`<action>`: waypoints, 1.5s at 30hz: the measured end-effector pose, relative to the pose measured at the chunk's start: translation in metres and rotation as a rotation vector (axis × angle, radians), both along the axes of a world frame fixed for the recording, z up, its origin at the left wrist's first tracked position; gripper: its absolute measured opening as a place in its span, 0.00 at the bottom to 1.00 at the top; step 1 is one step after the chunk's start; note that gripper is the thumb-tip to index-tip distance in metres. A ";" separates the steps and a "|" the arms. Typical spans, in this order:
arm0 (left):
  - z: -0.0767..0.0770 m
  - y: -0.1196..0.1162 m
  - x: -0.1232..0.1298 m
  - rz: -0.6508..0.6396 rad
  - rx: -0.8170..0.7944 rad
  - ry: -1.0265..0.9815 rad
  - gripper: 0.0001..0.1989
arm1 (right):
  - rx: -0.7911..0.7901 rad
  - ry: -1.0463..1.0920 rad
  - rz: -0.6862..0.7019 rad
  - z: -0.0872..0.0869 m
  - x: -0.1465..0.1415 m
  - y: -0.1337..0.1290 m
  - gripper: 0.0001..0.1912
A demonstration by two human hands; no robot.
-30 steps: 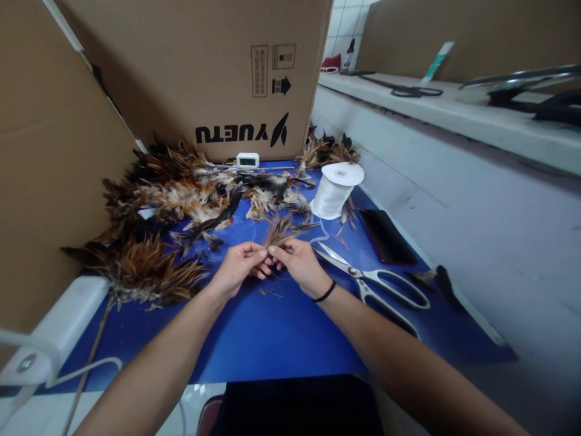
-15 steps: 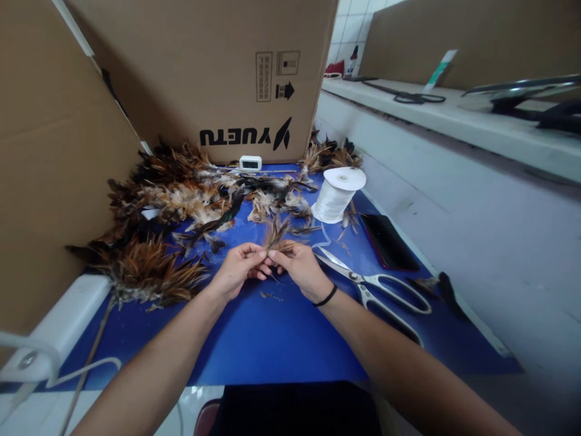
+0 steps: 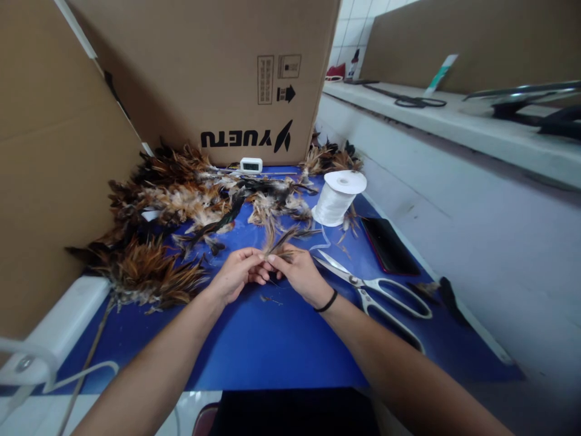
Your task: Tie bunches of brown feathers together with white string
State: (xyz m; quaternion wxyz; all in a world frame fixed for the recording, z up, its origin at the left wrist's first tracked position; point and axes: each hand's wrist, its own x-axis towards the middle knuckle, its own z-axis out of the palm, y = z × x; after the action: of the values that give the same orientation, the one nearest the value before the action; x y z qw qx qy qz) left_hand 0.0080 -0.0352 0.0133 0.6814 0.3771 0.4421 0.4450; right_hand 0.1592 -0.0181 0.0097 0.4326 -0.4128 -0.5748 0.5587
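Between my two hands is a small bunch of brown and black feathers (image 3: 273, 237), tips fanning up and to the right. My left hand (image 3: 240, 272) pinches the base of the bunch between thumb and forefinger. Beside it, my right hand (image 3: 297, 271) pinches the same bunch, thumb tips nearly touching, a black band on the wrist. A few thin bits of feather (image 3: 270, 299) lie on the blue table (image 3: 272, 339) below my hands. Large scissors (image 3: 358, 281) with white handles rest just right of my right hand, blades pointing toward it.
Heaps of brown feathers (image 3: 149, 272) cover the table's left and back. A white ribbon spool (image 3: 336, 203) stands back right, near a dark phone (image 3: 390, 245). A small digital clock (image 3: 251, 165) sits before a large cardboard box (image 3: 204, 72). A white power strip (image 3: 59, 321) lies left.
The feathers between my fingers have shifted and now spread more widely, some leaning right. Both hands stay in nearly the same place. The view has tilted very slightly.
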 end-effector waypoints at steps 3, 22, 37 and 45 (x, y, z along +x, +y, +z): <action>0.000 0.001 -0.001 -0.034 -0.021 -0.019 0.08 | 0.002 0.009 0.013 0.001 0.002 0.000 0.13; 0.002 0.002 -0.010 -0.123 -0.117 -0.068 0.06 | 0.394 -0.020 0.075 0.003 0.014 0.005 0.07; 0.002 0.000 -0.013 -0.232 -0.076 0.067 0.10 | 0.611 -0.107 0.180 0.007 0.023 0.009 0.04; -0.003 0.001 -0.008 -0.133 0.092 0.087 0.13 | 0.639 -0.146 0.163 0.008 0.025 0.007 0.05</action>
State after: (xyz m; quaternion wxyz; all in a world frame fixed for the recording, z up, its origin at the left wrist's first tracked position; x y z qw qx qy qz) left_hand 0.0001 -0.0345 0.0107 0.6716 0.4554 0.4244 0.4019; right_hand 0.1847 -0.0116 0.0178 0.4516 -0.2478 -0.7816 0.3519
